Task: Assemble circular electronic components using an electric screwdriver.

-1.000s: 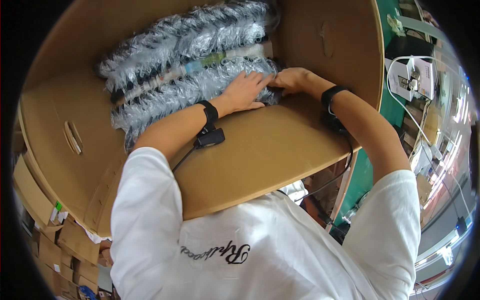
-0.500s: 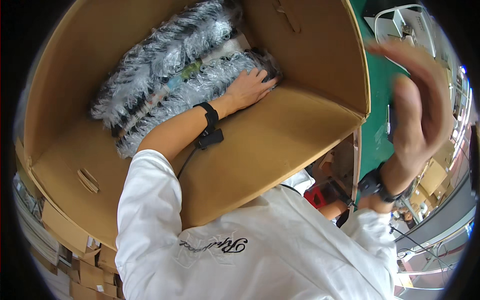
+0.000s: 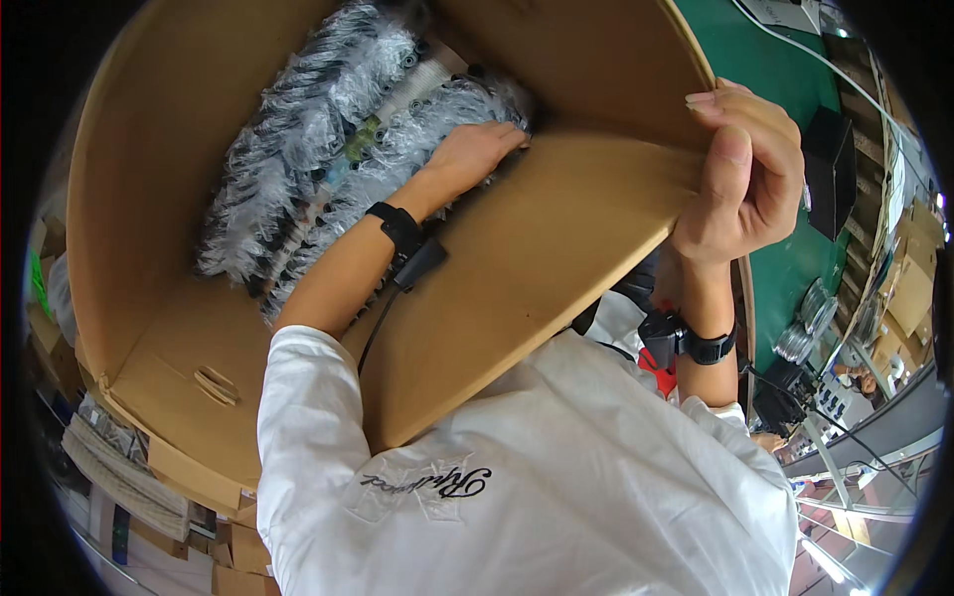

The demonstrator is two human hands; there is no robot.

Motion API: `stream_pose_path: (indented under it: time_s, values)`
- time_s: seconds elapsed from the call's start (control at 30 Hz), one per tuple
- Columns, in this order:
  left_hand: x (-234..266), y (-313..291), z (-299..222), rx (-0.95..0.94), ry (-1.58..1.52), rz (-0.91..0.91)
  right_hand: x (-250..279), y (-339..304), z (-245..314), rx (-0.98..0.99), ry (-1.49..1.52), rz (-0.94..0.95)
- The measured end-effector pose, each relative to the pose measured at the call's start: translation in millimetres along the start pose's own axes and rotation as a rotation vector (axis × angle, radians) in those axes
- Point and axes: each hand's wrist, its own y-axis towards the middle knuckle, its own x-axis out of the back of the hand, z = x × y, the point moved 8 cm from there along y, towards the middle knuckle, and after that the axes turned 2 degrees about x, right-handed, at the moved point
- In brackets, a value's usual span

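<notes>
Large brown cardboard box [image 3: 556,258] is filling most of the view, tilted toward the person, open side up. Its near flap is lying across the person's chest; a slot handle is showing low on the left wall.

Inside the box, silvery plastic-wrapped bundles [image 3: 328,109] are lying in rows against the far wall, packed side by side and reaching toward the far left corner. Dark parts are showing through the wrap; what they are cannot be told.

Green counter [image 3: 795,89] is running past the right edge of the box, carrying a dark device near its right edge.

Left hand [image 3: 475,151] is reaching into the box, fingers together and pressing flat on the nearest wrapped bundle, at the right end of the row. A black wrist strap with a cable is sitting on the forearm.

Right hand [image 3: 743,174] is clamping the top right corner of the box wall, thumb on the near face, fingers curling over the edge. A black band is sitting on that wrist.
</notes>
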Motion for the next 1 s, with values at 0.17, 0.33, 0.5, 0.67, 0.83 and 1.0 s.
stream_pose_path:
  time_s: [0.17, 0.33, 0.5, 0.67, 0.83, 1.0]
  values:
    - [6, -4, 7, 0.159, -0.042, 0.017, -3, -1, -1, -0.040, 0.005, -0.008]
    - [8, 2, -12, 0.025, 0.211, 0.025, 0, -1, 2, 0.000, -0.033, -0.011]
    - [-10, 9, -8, 0.051, 0.362, 0.221, 0, -1, 0, 0.018, -0.020, -0.029]
    - [-13, 5, 4, 0.091, 0.206, 0.269, 1, 0, -1, 0.009, 0.024, -0.058]
    - [-7, 5, 5, 0.209, 0.174, 0.330, 3, -1, -2, 0.031, 0.059, -0.060]
    - [1, 10, 8, 0.327, 0.120, 0.322, 4, -1, 2, 0.044, -0.001, -0.012]
